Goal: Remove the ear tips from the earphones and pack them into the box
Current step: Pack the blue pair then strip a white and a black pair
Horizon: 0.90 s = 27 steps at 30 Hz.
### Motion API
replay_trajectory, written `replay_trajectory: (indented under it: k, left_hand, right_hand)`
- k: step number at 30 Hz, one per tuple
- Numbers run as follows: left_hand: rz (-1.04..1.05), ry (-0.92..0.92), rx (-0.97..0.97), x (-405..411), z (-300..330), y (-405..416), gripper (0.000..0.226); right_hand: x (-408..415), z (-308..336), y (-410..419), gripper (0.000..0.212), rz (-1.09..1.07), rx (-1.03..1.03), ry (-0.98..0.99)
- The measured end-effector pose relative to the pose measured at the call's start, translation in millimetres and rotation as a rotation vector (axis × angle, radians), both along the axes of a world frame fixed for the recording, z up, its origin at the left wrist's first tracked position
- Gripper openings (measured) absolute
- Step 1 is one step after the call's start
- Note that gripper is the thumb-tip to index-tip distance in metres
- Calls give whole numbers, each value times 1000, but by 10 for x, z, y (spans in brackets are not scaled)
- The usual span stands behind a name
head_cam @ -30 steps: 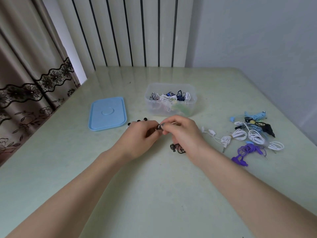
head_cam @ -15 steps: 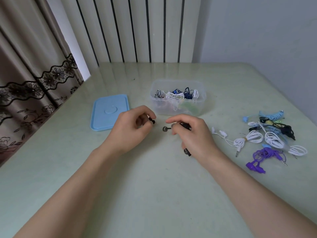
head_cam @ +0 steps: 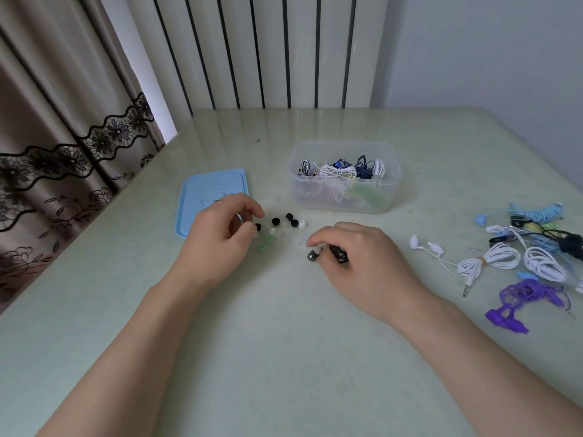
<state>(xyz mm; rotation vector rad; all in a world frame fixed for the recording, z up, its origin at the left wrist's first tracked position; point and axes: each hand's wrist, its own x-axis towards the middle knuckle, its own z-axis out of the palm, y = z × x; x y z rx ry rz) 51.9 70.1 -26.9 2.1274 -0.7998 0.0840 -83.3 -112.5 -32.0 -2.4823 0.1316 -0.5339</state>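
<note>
— In front of the clear plastic box [head_cam: 345, 197] of coiled earphones, what lies there?
— A scatter of small black, white and green rubber ear tips [head_cam: 277, 228]; the left hand [head_cam: 217, 238], fingers curled, touches a black one at its near-left edge.
— And the right hand [head_cam: 362, 263]?
— Nearer than the box, it pinches a black wired earphone [head_cam: 328, 253], bare metal nozzle pointing left.

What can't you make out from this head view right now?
- Left hand: its curled fingers hide whether a black ear tip is still pinched or already set down.
- Right hand: its fingers cover most of the black earphone.
- Clear box: cloudy walls blur its lower contents.
- Earphone pile: cut off by the right edge.
</note>
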Motion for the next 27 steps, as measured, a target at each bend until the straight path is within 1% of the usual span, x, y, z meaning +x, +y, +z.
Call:
replay_trajectory:
  k: [2,5,8,12,16,20,23,25,27]
  left_hand:
    - [3,-111,68,25,-36,-25,21]
    - [19,-181,128,34,-97,-131,21]
    - [46,-258,142,48,-126,-230,18]
    - [87,-235,157,74,-148,-272,13]
    - [118,-195,156,77,-135,-290,7]
    - [92,-173,144,69,-117,-291,6]
    - [72,-173,119,41,-101,-292,8]
    - [57,-150,60,12,-84,-311,9]
    - [21,-165,8,-47,-58,-337,9]
  right_hand:
    - [-11,17,5,27,39,-47,44]
    - [-22,29,24,20,68,-124,95]
    - [-18,6,22,11,63,-109,74]
    - [12,-22,2,2,36,36,1]
    - [-7,21,-5,10,-10,285,-13]
    - [-30,95,-32,10,-27,515,1]
    - [-31,139,-41,15,-26,607,1]
    - [-34,162,-47,19,-19,649,0]
    - [-30,174,-57,19,-18,680,-1]
